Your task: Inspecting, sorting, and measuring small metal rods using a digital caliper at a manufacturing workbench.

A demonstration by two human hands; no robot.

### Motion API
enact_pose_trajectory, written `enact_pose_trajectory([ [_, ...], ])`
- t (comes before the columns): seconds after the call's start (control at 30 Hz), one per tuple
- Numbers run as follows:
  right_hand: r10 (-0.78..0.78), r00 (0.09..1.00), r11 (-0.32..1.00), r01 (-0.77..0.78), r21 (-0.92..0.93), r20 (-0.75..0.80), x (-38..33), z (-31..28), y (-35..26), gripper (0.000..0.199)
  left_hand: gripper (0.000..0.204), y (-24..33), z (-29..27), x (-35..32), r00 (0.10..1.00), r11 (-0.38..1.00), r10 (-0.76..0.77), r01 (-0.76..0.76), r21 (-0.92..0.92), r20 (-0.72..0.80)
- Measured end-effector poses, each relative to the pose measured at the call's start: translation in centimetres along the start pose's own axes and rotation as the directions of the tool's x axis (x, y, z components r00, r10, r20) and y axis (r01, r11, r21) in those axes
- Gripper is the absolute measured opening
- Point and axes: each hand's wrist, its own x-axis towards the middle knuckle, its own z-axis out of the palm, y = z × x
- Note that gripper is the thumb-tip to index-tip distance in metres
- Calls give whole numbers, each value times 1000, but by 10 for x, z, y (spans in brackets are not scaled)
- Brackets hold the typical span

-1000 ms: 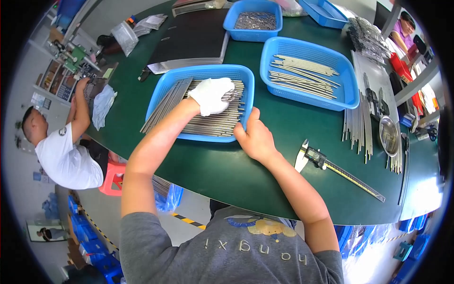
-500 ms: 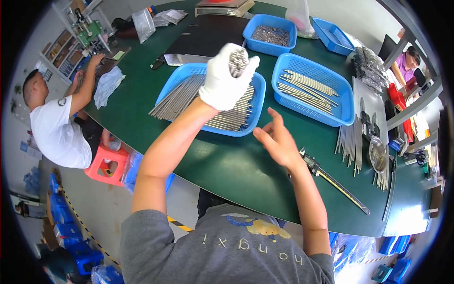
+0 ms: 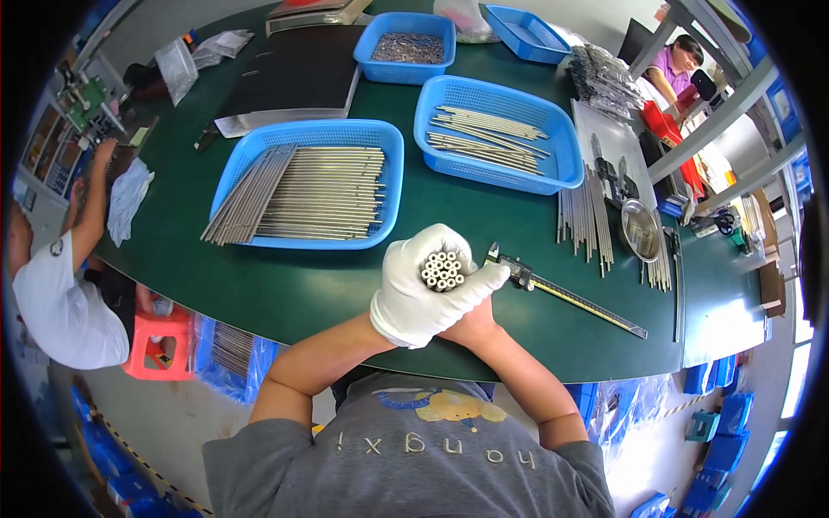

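Observation:
My left hand (image 3: pixel 401 289), in a white glove, is closed around a bundle of thin metal tubes (image 3: pixel 443 271). Their round hollow ends face up toward me. Behind the glove sits my bare right hand (image 3: pixel 473 319), its fingers hidden, so I cannot tell whether it grips the lower part of the bundle. To the right of both hands lies a caliper (image 3: pixel 516 271) with a long scale. Beyond them, a blue basket (image 3: pixel 393 192) holds many metal rods (image 3: pixel 324 194), some slanted over its left rim.
A second blue basket (image 3: pixel 505 179) holds lighter rods (image 3: pixel 488 138). Behind stand a basket of small metal parts (image 3: pixel 406 47) and a black binder (image 3: pixel 294 73). Loose rods (image 3: pixel 587 220) and a metal bowl (image 3: pixel 641 230) lie right. A co-worker (image 3: pixel 73 302) sits at the left.
My left hand has come down from above the left basket toward me with the tubes. My right hand has moved in behind it. The view has shifted to the right.

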Motion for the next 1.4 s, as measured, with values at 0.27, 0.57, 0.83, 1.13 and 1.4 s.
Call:
enact_pose_trajectory([
  [0.27,-25,1000,976,21,218,15,2,21,15,33,28,24,-2,-1,951,966,-234,251,-63,204],
  [0.57,-14,996,963,-11,269,91,7,16,6,32,25,19,-11,-1,959,979,-192,202,-26,209],
  [0.83,15,985,932,-77,355,174,-5,19,18,51,22,14,-12,-1,958,980,-193,197,2,210],
  [1.13,-300,948,840,315,442,-105,19,-125,-21,54,19,8,-14,-5,957,974,-223,226,6,185],
  [1.4,-560,828,814,556,169,-25,36,-130,-50,41,14,-15,-14,-13,945,937,-220,273,-218,241],
])
